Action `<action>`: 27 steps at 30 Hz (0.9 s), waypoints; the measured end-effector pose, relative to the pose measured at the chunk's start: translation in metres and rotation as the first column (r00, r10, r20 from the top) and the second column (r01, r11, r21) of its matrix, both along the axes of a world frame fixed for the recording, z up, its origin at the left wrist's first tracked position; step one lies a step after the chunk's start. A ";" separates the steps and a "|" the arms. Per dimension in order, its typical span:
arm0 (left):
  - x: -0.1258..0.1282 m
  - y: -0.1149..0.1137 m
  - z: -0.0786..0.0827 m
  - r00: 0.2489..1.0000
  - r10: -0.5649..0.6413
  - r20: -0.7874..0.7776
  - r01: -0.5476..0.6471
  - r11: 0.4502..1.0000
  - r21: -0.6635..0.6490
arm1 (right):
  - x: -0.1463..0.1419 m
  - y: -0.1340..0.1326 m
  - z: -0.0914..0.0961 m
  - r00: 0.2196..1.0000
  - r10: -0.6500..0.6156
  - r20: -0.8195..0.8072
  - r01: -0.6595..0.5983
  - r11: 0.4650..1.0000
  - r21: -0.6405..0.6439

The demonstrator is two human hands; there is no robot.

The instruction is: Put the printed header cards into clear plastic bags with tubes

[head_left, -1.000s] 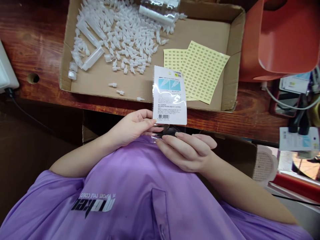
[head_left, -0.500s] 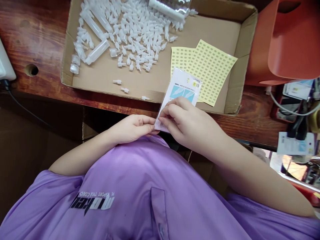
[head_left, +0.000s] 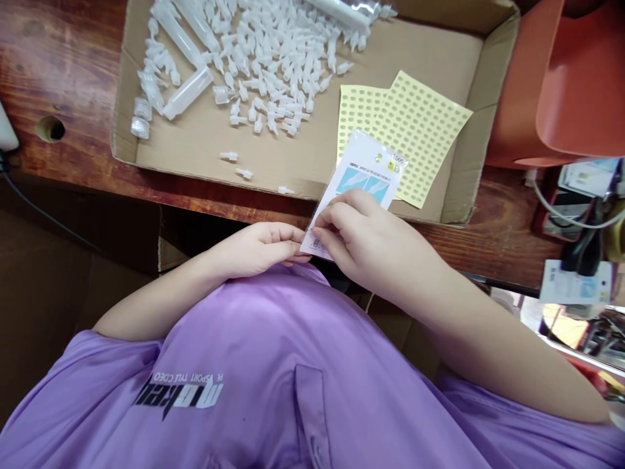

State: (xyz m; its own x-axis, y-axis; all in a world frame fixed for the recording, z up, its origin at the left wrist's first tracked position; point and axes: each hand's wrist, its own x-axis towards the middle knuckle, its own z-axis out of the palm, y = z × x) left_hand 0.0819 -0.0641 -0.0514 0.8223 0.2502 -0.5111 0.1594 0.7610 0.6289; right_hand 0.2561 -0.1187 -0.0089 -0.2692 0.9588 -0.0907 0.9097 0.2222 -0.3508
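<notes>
A flat white packet (head_left: 359, 172), with a blue picture and small print under clear film, slants over the near edge of the cardboard tray. My left hand (head_left: 263, 249) pinches its lower left corner between thumb and fingers. Over the packet's lower face, my right hand (head_left: 359, 228) is closed, thumb and fingertips together; what they hold, if anything, is hidden. Just behind the packet lie yellow sheets (head_left: 422, 140) covered with rows of small oval stickers.
The cardboard tray (head_left: 195, 166) holds many white nozzle tips (head_left: 278, 71) and clear tubes (head_left: 188, 93). An orange bin (head_left: 517, 124) stands at the right, near a cable (head_left: 561, 215) and another card packet (head_left: 576, 281). A hole (head_left: 50, 129) pierces the wooden table at left.
The view has shifted slightly, so the tray and bin appear a little larger and displaced. Both hands keep nearly the same pose at the packet, whose top leans slightly further right.
</notes>
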 end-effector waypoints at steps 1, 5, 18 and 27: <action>0.000 0.000 0.000 1.000 0.000 -0.002 0.000 1.000 0.002 | 0.000 0.000 0.000 1.000 0.005 0.004 -0.005 1.000 0.002; -0.001 0.000 -0.001 1.000 -0.007 -0.017 0.008 1.000 0.006 | 0.001 -0.002 0.003 1.000 0.022 0.001 -0.022 1.000 0.016; -0.002 0.000 0.004 1.000 -0.004 -0.015 0.005 0.999 0.041 | 0.001 -0.014 0.008 0.997 0.070 0.024 -0.069 0.996 -0.048; -0.001 -0.001 0.005 1.000 0.011 -0.025 -0.012 0.998 -0.058 | -0.002 -0.038 0.011 0.920 0.356 0.167 -0.393 0.834 0.387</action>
State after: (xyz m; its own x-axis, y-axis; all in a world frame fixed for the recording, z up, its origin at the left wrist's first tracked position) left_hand 0.0809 -0.0647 -0.0468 0.8066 0.2288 -0.5450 0.1650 0.7981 0.5794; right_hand 0.2539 -0.1571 0.0025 -0.6242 0.7424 0.2435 0.7499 0.6567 -0.0801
